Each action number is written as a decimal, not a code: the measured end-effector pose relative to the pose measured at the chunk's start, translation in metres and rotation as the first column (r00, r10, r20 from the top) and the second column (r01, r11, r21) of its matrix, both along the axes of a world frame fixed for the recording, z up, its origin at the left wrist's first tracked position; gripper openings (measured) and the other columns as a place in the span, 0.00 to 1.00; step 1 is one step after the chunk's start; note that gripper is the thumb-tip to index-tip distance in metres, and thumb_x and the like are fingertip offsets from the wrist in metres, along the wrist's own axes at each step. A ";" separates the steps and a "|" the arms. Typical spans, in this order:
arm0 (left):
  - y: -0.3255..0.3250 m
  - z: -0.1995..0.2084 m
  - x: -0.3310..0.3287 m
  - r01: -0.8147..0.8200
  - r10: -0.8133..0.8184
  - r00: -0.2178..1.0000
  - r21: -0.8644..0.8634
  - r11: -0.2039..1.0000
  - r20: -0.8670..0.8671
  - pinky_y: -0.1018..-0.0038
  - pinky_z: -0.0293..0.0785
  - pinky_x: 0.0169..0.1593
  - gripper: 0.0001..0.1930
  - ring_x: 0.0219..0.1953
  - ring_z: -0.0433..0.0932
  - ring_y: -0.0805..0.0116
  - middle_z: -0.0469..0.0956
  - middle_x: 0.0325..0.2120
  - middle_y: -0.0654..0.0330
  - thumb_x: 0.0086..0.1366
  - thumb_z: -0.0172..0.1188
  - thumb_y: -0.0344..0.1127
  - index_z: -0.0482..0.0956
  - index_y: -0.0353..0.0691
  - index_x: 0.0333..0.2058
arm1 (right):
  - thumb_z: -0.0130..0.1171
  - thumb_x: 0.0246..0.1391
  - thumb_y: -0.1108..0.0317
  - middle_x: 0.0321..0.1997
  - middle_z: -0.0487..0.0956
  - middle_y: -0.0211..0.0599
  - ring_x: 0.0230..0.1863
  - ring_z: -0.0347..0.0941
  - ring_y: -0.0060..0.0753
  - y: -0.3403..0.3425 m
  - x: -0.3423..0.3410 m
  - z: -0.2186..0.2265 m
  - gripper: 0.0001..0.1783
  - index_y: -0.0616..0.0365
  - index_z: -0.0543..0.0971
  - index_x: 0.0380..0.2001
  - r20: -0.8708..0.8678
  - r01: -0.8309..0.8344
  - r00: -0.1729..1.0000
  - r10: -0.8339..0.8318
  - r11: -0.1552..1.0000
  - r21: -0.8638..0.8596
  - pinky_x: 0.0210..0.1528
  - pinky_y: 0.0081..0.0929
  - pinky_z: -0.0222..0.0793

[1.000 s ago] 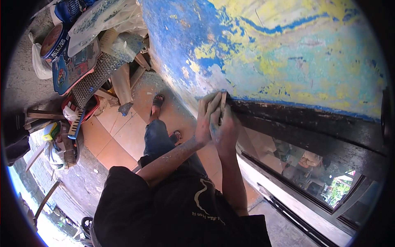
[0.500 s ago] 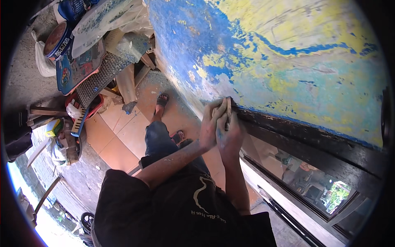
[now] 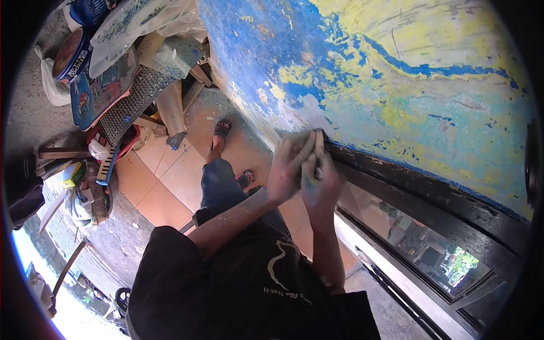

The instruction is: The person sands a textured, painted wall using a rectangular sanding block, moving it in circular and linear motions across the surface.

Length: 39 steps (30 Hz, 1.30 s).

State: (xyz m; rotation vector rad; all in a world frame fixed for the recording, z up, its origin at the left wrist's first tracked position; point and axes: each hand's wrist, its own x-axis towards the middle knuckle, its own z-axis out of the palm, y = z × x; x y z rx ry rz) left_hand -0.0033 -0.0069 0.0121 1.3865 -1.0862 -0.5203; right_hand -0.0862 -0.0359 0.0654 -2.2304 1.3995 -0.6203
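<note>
Sanding block: small, tan, dusty, pressed edge-on against blue-yellow panel.

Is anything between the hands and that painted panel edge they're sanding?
Nothing visible. Both hands, left hand and right hand, press a small sanding block straight against the panel at its lower edge, just above the dark trim.

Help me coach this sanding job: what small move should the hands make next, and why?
Probably slide the sanding pad a little further along the panel's lower edge. Both hands, left and right, press it where the blue-and-yellow painted panel meets the black trim, and flaking blue paint shows along that seam to the right.
</note>
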 end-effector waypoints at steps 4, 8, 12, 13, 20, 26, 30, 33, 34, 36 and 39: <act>0.001 -0.002 -0.008 0.031 -0.029 0.997 -0.029 0.999 0.068 0.63 0.64 0.53 0.25 0.52 0.67 0.51 0.68 0.49 0.52 0.53 0.58 0.26 0.70 0.35 0.53 | 0.56 0.49 0.70 0.23 0.74 0.51 0.23 0.74 0.51 0.005 0.004 0.004 0.09 0.64 0.74 0.33 0.060 0.130 0.989 -0.132 0.991 0.029 0.25 0.36 0.69; 0.002 0.000 -0.010 0.034 -0.035 0.999 -0.069 0.997 -0.013 0.62 0.65 0.53 0.26 0.52 0.67 0.51 0.68 0.49 0.50 0.52 0.58 0.27 0.70 0.35 0.53 | 0.56 0.48 0.72 0.23 0.74 0.51 0.22 0.74 0.50 0.009 0.000 0.007 0.07 0.65 0.74 0.30 -0.010 0.097 0.995 -0.098 0.994 -0.042 0.24 0.35 0.68; -0.001 0.003 -0.014 0.009 -0.009 1.000 -0.073 0.997 -0.011 0.63 0.67 0.53 0.26 0.51 0.68 0.51 0.67 0.49 0.49 0.54 0.57 0.27 0.68 0.35 0.54 | 0.56 0.48 0.71 0.25 0.75 0.50 0.25 0.75 0.49 0.007 -0.001 0.011 0.07 0.64 0.73 0.29 -0.035 0.084 0.996 -0.085 0.996 -0.029 0.26 0.37 0.69; -0.002 0.005 -0.014 -0.011 0.008 0.999 -0.063 0.998 -0.038 0.64 0.67 0.53 0.26 0.51 0.68 0.51 0.66 0.49 0.49 0.55 0.57 0.27 0.68 0.35 0.55 | 0.56 0.48 0.70 0.25 0.75 0.49 0.26 0.75 0.48 0.007 -0.001 0.008 0.07 0.64 0.74 0.29 -0.108 0.017 0.994 -0.029 0.994 -0.105 0.26 0.37 0.69; -0.010 0.016 -0.023 -0.123 0.113 0.978 -0.047 0.991 -0.178 0.68 0.68 0.51 0.26 0.50 0.68 0.55 0.66 0.48 0.49 0.54 0.58 0.27 0.68 0.33 0.54 | 0.57 0.47 0.71 0.22 0.73 0.47 0.22 0.73 0.48 -0.008 0.002 0.018 0.09 0.62 0.76 0.34 -0.096 -0.051 0.995 0.035 0.985 -0.164 0.25 0.37 0.68; -0.011 0.036 -0.026 -0.153 0.108 0.977 -0.255 0.955 -0.181 0.63 0.69 0.50 0.23 0.46 0.71 0.51 0.72 0.44 0.48 0.52 0.60 0.26 0.74 0.32 0.49 | 0.57 0.48 0.72 0.22 0.75 0.49 0.21 0.75 0.42 0.010 0.011 0.063 0.07 0.66 0.73 0.26 -0.173 0.076 0.978 -0.118 0.969 -0.234 0.25 0.32 0.68; -0.009 0.042 -0.028 -0.137 0.094 0.967 -0.174 0.975 -0.237 0.63 0.64 0.55 0.23 0.50 0.67 0.52 0.70 0.46 0.49 0.52 0.60 0.27 0.74 0.32 0.49 | 0.57 0.48 0.72 0.20 0.74 0.47 0.20 0.73 0.43 0.000 -0.005 0.058 0.05 0.64 0.75 0.27 -0.061 0.010 0.998 -0.022 0.982 -0.187 0.24 0.32 0.67; -0.005 0.043 -0.039 -0.150 0.107 0.970 -0.196 0.969 -0.217 0.62 0.63 0.55 0.22 0.51 0.66 0.52 0.69 0.46 0.50 0.52 0.60 0.27 0.74 0.33 0.49 | 0.57 0.47 0.72 0.20 0.75 0.47 0.20 0.74 0.43 0.011 -0.005 0.061 0.06 0.64 0.76 0.28 -0.072 0.083 0.993 -0.098 0.978 -0.189 0.24 0.32 0.67; -0.004 0.043 -0.038 -0.129 0.078 0.966 -0.197 0.972 -0.248 0.62 0.62 0.56 0.23 0.51 0.66 0.51 0.69 0.46 0.49 0.54 0.59 0.26 0.73 0.32 0.50 | 0.57 0.47 0.72 0.21 0.76 0.47 0.21 0.75 0.42 0.016 0.001 0.063 0.06 0.64 0.76 0.28 -0.144 0.100 0.981 -0.132 0.972 -0.211 0.24 0.31 0.68; -0.009 0.041 -0.037 -0.129 0.081 0.971 -0.206 0.970 -0.224 0.62 0.62 0.57 0.23 0.52 0.65 0.51 0.68 0.47 0.49 0.54 0.59 0.27 0.72 0.32 0.51 | 0.58 0.47 0.71 0.20 0.74 0.46 0.20 0.73 0.44 0.006 -0.006 0.056 0.06 0.63 0.75 0.26 -0.096 0.056 0.992 -0.079 0.974 -0.220 0.22 0.33 0.67; -0.011 0.038 -0.042 -0.138 0.096 0.977 -0.219 0.966 -0.191 0.63 0.62 0.56 0.24 0.52 0.65 0.52 0.66 0.48 0.49 0.55 0.58 0.27 0.70 0.30 0.52 | 0.59 0.46 0.71 0.18 0.72 0.44 0.19 0.72 0.45 0.001 -0.012 0.060 0.07 0.62 0.73 0.24 -0.055 -0.004 0.998 -0.009 0.974 -0.225 0.20 0.35 0.66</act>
